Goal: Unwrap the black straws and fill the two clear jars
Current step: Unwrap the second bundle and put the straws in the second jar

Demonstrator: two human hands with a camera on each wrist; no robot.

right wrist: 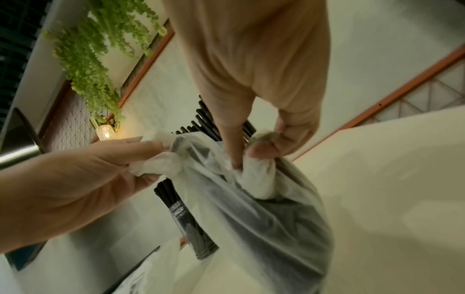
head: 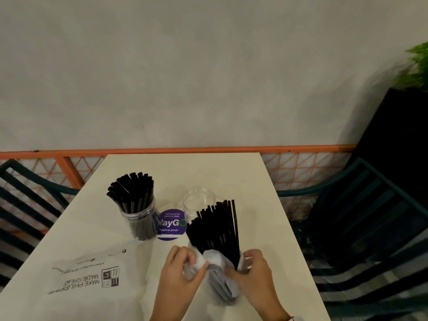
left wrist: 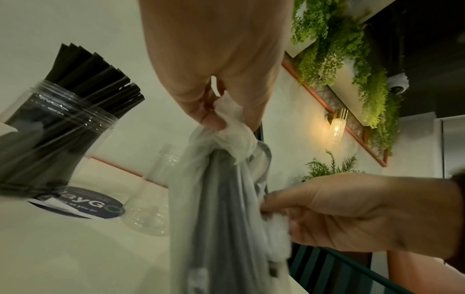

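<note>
A bundle of black straws (head: 215, 230) stands upright near the table's front, its lower half inside a thin translucent plastic wrapper (head: 220, 281). My left hand (head: 183, 269) pinches the wrapper's bunched left edge (left wrist: 231, 123). My right hand (head: 250, 267) pinches the right edge (right wrist: 259, 159), and the straws fan out above both hands. Behind them an empty clear jar (head: 199, 202) stands on the white table (head: 266, 228). To its left a second clear jar (head: 137, 216) is packed with black straws (head: 130, 188).
A round purple sticker (head: 171, 224) lies between the jars. A white printed plastic bag (head: 85, 279) lies flat at the front left. Dark slatted chairs (head: 361, 239) flank the table, and an orange railing (head: 185, 149) runs behind it against a grey wall.
</note>
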